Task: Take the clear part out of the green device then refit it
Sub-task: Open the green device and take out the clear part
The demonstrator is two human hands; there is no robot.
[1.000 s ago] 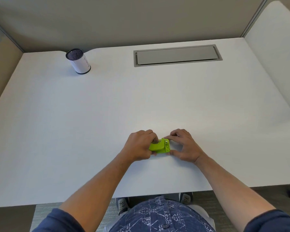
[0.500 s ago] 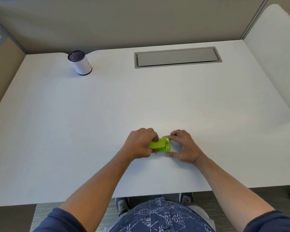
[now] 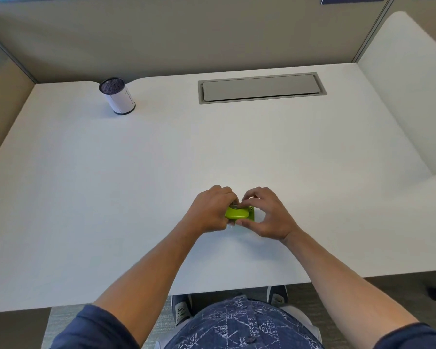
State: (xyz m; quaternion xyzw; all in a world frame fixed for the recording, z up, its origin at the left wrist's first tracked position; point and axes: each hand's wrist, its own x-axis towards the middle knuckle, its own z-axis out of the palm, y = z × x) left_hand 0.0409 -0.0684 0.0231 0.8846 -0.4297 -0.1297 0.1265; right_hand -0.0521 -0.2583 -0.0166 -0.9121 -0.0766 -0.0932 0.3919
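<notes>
A small lime-green device (image 3: 239, 214) lies low on the white desk (image 3: 161, 159), near its front edge. My left hand (image 3: 209, 210) grips the device's left end, with the fingers curled over it. My right hand (image 3: 267, 212) holds the right end; its thumb lies along the near side and its fingertips pinch at the top far edge, where a small grey bit (image 3: 234, 204) shows. The clear part cannot be made out between the fingers.
A white cylindrical cup with a dark mesh rim (image 3: 117, 95) stands at the back left. A grey cable hatch (image 3: 261, 88) is set into the desk at the back centre. Partition walls close the back and the sides.
My right hand has shifted left over the device, its fingers now pinching at the top edge. The left hand keeps its grip. The device has turned slightly.
</notes>
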